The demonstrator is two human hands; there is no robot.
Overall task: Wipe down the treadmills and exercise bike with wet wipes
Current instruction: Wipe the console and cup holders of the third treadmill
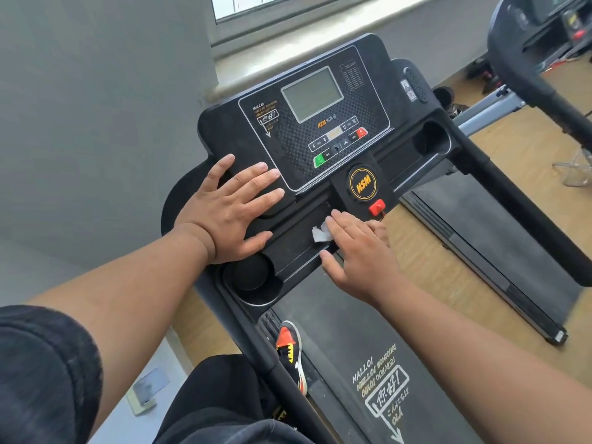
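A black treadmill console with a grey screen and HSM logo fills the middle of the view. My left hand lies flat, fingers spread, on the console's left side beside the button panel. My right hand presses a small white wet wipe onto the shallow tray below the logo; most of the wipe is hidden under my fingers. The treadmill belt with white printed lettering runs below, and my foot in an orange and black shoe stands on its left edge.
A red safety key sits just right of my right hand. Round cup holders flank the tray. A second machine stands at the upper right. A grey wall is on the left, a window sill behind, and the floor is wooden.
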